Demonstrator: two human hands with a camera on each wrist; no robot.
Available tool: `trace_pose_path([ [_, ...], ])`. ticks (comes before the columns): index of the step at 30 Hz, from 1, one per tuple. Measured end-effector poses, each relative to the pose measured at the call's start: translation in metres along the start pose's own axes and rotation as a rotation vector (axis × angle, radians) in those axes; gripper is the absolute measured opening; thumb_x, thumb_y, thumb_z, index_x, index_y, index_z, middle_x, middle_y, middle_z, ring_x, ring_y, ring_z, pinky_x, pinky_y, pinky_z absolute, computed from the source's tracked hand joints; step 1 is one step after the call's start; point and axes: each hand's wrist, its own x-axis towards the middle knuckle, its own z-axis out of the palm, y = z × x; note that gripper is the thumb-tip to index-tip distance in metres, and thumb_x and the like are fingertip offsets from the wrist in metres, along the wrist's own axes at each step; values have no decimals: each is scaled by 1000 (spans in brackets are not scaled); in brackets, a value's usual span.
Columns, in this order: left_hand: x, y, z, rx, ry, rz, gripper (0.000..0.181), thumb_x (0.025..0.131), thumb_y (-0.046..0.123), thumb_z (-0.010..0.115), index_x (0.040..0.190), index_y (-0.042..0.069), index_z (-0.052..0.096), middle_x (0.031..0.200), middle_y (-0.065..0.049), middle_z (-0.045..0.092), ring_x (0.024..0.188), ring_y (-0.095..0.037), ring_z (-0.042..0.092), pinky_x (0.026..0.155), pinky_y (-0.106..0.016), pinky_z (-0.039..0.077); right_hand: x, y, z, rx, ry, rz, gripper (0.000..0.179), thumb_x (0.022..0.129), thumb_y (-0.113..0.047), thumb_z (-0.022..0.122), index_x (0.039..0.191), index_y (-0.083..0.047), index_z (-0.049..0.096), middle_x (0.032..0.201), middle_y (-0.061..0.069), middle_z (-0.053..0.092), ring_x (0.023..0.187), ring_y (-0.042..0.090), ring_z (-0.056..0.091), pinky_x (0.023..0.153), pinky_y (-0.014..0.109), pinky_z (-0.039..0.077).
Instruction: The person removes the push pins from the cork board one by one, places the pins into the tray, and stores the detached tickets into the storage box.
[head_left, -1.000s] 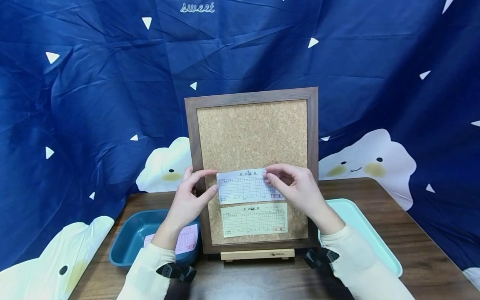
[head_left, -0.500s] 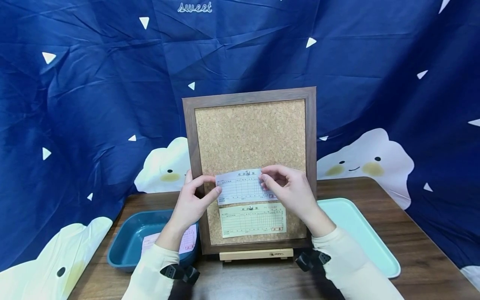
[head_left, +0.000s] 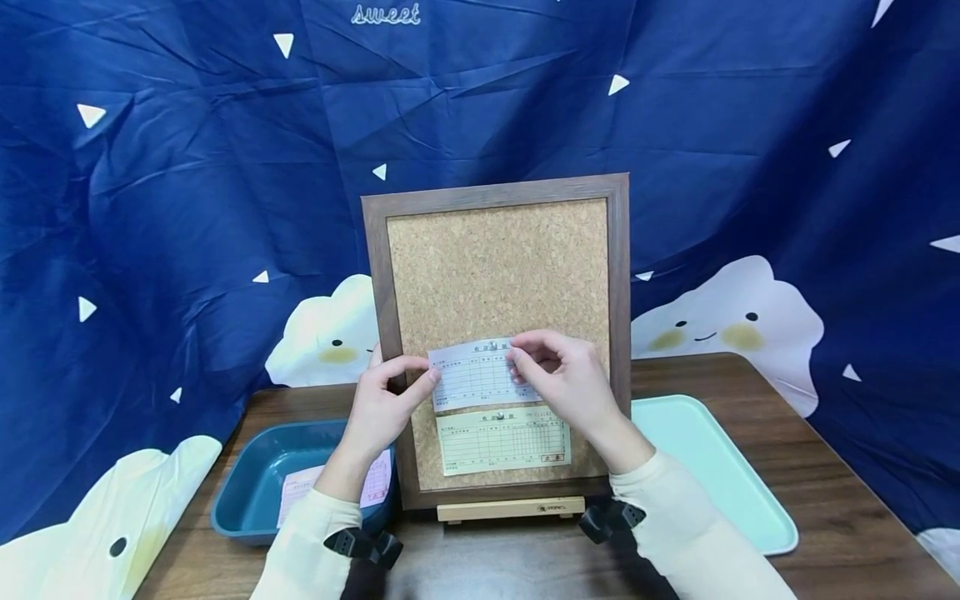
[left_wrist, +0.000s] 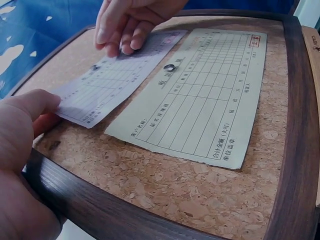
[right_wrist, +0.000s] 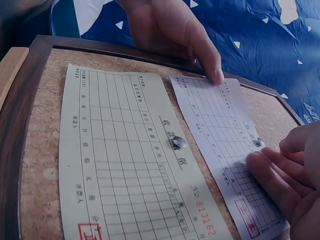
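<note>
A pale lavender receipt slip (head_left: 471, 379) lies against the cork board (head_left: 498, 267), a metal pushpin (right_wrist: 258, 142) at its upper middle. My left hand (head_left: 381, 404) pinches the slip's left edge between thumb and forefinger, its other fingers by the board's frame. Loosely curled, my right hand (head_left: 573, 379) is over the slip's right half, fingertips close to the pin; in the head view it hides that part. Just below, a pale green receipt slip (right_wrist: 120, 150) is fixed by another metal pushpin (right_wrist: 178, 143).
The framed board leans on a small wooden stand (head_left: 510, 509) on the brown table (head_left: 487, 567). To the left, a dark blue tray (head_left: 243, 479) contains a pink slip (head_left: 375, 477). A mint tray (head_left: 720, 479) lies at the right, and a blue patterned curtain (head_left: 480, 100) hangs behind.
My right hand has slid left across the lavender slip, from its right end toward the pin. My left hand keeps its place at the left edge.
</note>
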Motion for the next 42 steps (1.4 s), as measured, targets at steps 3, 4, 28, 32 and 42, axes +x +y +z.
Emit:
trace_pose_path([
  [3,1,0,1,-9,7,-1,15,99,19,79,109,8,82,136,-23,71,168,-43,7,128,-75,16,1,-1,3,-8,5,-9,9,96,1,78,105,1,79,87,12,81,70,10,74,64,18,60],
  [4,2,0,2,-12,8,-2,15,98,19,80,109,8,82,134,-23,72,168,-43,6,129,-74,16,1,-1,4,-12,9,-14,9,96,2,78,105,1,79,87,11,81,69,10,74,64,18,59],
  [28,3,0,2,-22,21,-9,15,96,20,83,106,7,83,148,-23,59,165,-39,19,128,-71,20,3,-8,27,-130,95,2,9,93,-3,81,100,0,79,80,7,80,62,11,69,60,20,57],
  [32,4,0,3,-14,19,-15,15,96,20,83,105,8,84,130,-21,72,166,-40,18,130,-70,19,3,-10,30,-138,99,38,9,94,-5,81,101,0,78,79,7,79,60,10,69,57,20,56],
  [42,2,-2,3,-7,26,-3,14,95,20,84,104,9,85,109,-19,80,166,-40,18,131,-68,17,4,-14,35,-113,106,102,6,95,-3,78,99,1,75,75,8,78,55,12,68,52,15,52],
])
